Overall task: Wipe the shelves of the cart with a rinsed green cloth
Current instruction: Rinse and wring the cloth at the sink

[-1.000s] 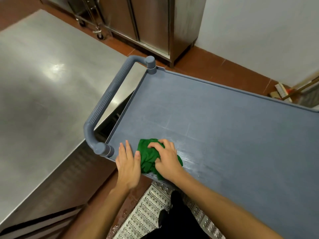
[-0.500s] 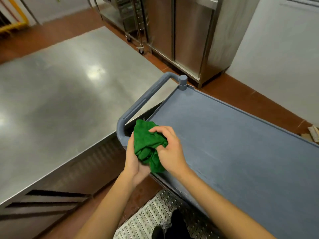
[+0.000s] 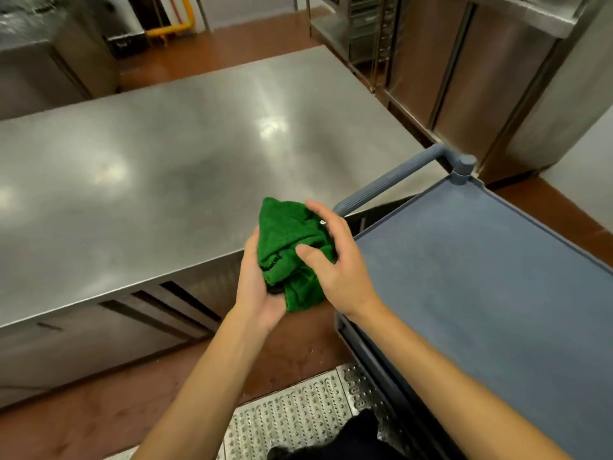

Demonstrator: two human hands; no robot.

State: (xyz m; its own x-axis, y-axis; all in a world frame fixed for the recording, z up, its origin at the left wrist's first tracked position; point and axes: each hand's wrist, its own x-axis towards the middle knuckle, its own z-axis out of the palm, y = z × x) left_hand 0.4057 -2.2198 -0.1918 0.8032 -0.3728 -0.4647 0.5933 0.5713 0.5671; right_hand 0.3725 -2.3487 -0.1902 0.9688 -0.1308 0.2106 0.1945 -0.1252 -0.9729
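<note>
Green cloth (image 3: 292, 250) bunched into a wad and held in both hands, clear of the top shelf (image 3: 481, 277) of the grey-blue cart (image 3: 361, 346). Just off the cart's near left corner, and nearer than its ribbed handle (image 3: 391, 180).

Cradled from below by the left hand (image 3: 262, 293), palm up, thumb lying against the cloth's side away from the cart. Remaining fingers hidden behind the folds, so their curl cannot be told.

Clasped from the cart side by the right hand (image 3: 338, 263): thumb pressed into the middle of the wad, fingers bent loosely round its upper edge and spread a little apart.

Shelf surface bare and matt, with a raised rim all round.

To the left of the cart, close against its handle end, a broad steel table (image 3: 149, 180) with glare spots on top. Beyond the cart's far corner, a tall steel cabinet (image 3: 481, 78). Beneath the cart's near edge, a perforated floor grate (image 3: 292, 406) set in red-brown flooring. Far beyond the table from the cart, a yellow pipe (image 3: 169, 28).
</note>
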